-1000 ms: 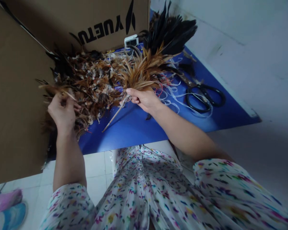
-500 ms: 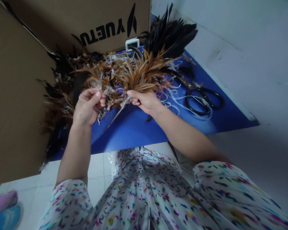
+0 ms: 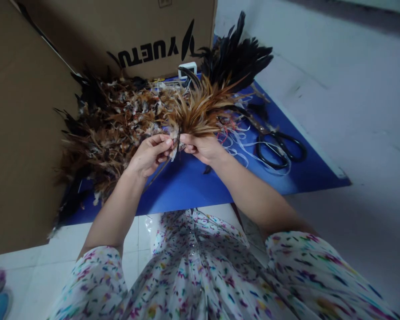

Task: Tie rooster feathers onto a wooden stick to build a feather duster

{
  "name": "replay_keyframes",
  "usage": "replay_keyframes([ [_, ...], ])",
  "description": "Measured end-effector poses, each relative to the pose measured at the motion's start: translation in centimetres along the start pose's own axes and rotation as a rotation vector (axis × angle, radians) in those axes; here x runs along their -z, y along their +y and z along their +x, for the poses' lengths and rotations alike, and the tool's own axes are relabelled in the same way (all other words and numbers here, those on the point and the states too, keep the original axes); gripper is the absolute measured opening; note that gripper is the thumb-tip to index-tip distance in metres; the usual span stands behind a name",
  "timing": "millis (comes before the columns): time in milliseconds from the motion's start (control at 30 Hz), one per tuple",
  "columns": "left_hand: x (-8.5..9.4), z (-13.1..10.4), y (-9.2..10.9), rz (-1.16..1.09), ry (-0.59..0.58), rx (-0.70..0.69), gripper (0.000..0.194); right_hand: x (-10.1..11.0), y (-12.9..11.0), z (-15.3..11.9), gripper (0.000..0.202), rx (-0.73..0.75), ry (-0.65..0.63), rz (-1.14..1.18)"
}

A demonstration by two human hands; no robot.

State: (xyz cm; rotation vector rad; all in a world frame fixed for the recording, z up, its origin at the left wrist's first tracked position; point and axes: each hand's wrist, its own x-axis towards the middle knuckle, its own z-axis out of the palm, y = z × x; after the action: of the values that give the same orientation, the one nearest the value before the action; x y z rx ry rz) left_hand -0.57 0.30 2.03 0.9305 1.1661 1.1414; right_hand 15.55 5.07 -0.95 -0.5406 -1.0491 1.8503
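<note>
left hand (image 3: 148,154) pinched a slim dark feather (image 3: 177,146), right hand (image 3: 204,148) fanned golden-brown feathers (image 3: 202,106); slackness risked shedding toward six o'clock.

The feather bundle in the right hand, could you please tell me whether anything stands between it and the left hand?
Only a dark feather shows between the left hand and the right hand, at the base of the bundle; nothing else visible stands in the way. The scissors lie off to the right.

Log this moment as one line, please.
right hand: gripping bushy brown feather bundle on thin stick | left hand: pinching slim dark feather at bundle's base | black-handled scissors: resting on blue tabletop
</note>
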Motion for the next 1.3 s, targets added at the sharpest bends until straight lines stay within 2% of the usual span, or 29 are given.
replay_keyframes([
  [233,0.2,0.4,-0.6,-0.013,-0.018,0.011,0.038,0.1,0.1,0.0,0.05,-0.024,-0.064,0.007],
  [567,0.8,0.9,-0.6,-0.052,-0.058,0.108,0.035,0.0,0.2,0.0,0.052,-0.049,-0.083,0.016],
  [833,1.0,1.1,-0.7,-0.038,-0.103,0.135,0.039,0.0,0.4,0.1,0.049,-0.064,-0.103,0.049],
  [1033,0.6,1.2,-0.9,-0.083,-0.136,0.146,0.034,0.2,0.6,0.2,0.047,-0.045,-0.101,0.047],
  [1133,0.8,1.2,-0.8,-0.105,-0.172,0.184,0.035,0.3,0.7,0.3,0.045,-0.042,-0.133,0.037],
  [1300,0.9,1.2,-0.7,-0.033,-0.264,0.144,0.04,0.7,0.8,0.5,0.042,-0.005,-0.184,0.0],
])
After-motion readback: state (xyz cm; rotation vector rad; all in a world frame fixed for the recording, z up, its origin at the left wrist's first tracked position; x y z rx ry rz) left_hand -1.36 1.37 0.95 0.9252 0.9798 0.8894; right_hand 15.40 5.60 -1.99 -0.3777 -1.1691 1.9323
